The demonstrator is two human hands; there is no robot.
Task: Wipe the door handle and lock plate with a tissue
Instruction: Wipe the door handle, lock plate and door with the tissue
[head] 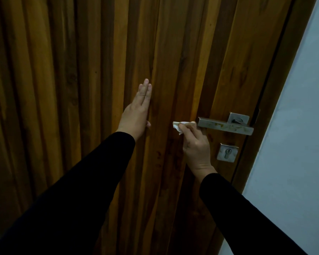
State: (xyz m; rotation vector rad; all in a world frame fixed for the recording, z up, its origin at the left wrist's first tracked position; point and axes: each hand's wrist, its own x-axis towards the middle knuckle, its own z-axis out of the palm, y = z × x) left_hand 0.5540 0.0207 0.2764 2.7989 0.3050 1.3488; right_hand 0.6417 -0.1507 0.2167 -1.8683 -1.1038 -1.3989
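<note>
A square-edged metal door handle (pixel 226 126) with brownish stains sticks out from the right side of a brown wooden door (pixel 99 70). Below it sits a square metal lock plate (pixel 227 151) with a keyhole. My right hand (pixel 196 144) pinches a crumpled white tissue (pixel 180 125) just left of the handle's free end, the tissue touching or nearly touching that tip. My left hand (pixel 138 111) lies flat against the door with straight fingers, well to the left of the handle.
The door is made of vertical wooden slats. Its dark frame (pixel 276 89) runs down the right side, with a pale wall (pixel 302 126) beyond it. Both my arms wear black sleeves.
</note>
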